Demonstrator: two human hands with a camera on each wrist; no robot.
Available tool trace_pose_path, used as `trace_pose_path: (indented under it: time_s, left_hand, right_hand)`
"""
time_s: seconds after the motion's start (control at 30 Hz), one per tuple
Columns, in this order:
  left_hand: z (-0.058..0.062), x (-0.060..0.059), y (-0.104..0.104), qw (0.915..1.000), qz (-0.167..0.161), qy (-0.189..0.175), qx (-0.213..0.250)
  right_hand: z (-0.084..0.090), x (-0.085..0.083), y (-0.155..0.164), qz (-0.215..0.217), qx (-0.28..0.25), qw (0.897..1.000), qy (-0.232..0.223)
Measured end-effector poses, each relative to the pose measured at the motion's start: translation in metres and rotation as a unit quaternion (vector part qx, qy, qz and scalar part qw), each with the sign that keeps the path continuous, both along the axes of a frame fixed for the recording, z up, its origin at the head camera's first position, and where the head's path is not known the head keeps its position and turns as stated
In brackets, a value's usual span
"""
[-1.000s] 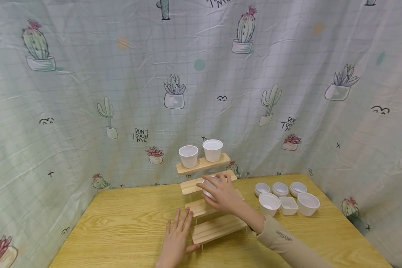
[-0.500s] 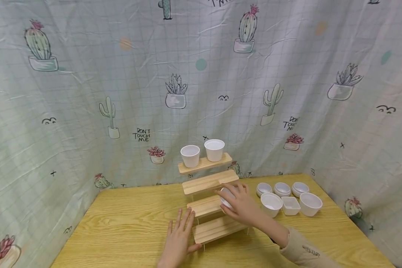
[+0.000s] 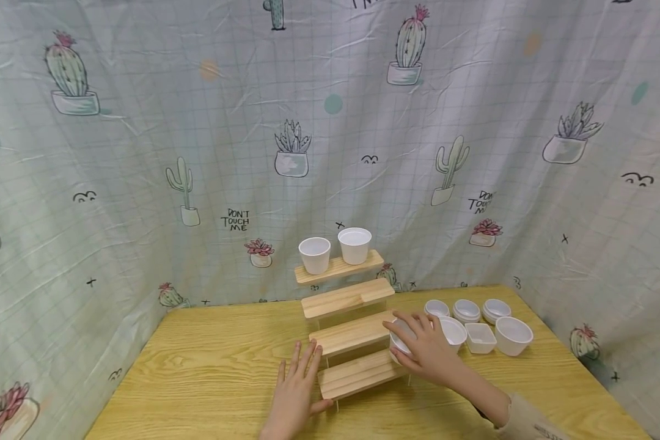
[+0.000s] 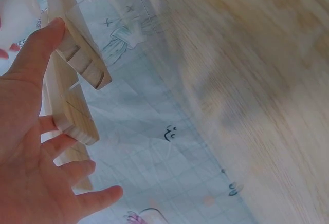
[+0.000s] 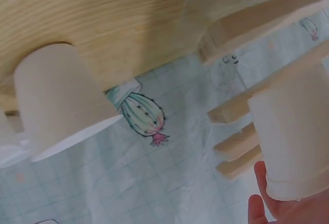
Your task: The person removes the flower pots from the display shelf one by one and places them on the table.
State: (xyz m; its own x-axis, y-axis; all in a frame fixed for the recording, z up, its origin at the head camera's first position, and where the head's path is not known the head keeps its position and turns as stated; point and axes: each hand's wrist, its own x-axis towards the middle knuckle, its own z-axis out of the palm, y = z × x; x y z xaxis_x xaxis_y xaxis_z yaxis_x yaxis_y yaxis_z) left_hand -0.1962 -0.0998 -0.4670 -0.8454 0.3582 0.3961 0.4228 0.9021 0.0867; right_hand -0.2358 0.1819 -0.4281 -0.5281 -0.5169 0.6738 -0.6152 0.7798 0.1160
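A tiered wooden display stand with clear side supports stands on the table. Two white plastic cups are upright on its top shelf; the lower shelves are bare. Another white cup is in my right hand, with thumb and fingers around it, close to the right end of the lower shelves. My left hand rests against the stand's left side with fingers extended. In the left wrist view its thumb touches one shelf end and other fingers touch the shelf beyond.
At the right of the table stand several white containers: a cup partly behind my right hand, a larger cup, a square tub and low round tubs behind. A cactus-print curtain surrounds the table.
My right hand has carried the cup from in front of the second shelf rightward and down, to the right end of the lower shelves. My left hand has stayed at the stand.
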Motion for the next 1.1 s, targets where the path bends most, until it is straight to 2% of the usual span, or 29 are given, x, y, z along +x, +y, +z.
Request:
trace_pose_path:
  time_s: [0.27, 0.43, 0.63, 1.1]
  left_hand:
    - [0.001, -0.002, 0.001, 0.9998, -0.002, 0.019, -0.009]
    - [0.002, -0.002, 0.002, 0.9999, 0.001, 0.006, -0.016]
    - [0.0, -0.001, 0.002, 0.9999, 0.002, 0.0, -0.012]
    - [-0.002, -0.002, 0.0, 0.9995, -0.002, 0.031, -0.006]
  right_hand:
    - [-0.009, 0.006, 0.024, -0.012, -0.015, 1.0, -0.011]
    - [-0.017, 0.008, 0.036, -0.023, -0.007, 1.0, -0.003]
    - [-0.022, 0.015, 0.048, -0.034, -0.001, 0.999, -0.018]
    - [-0.035, 0.017, 0.076, -0.044, 0.006, 0.999, -0.009]
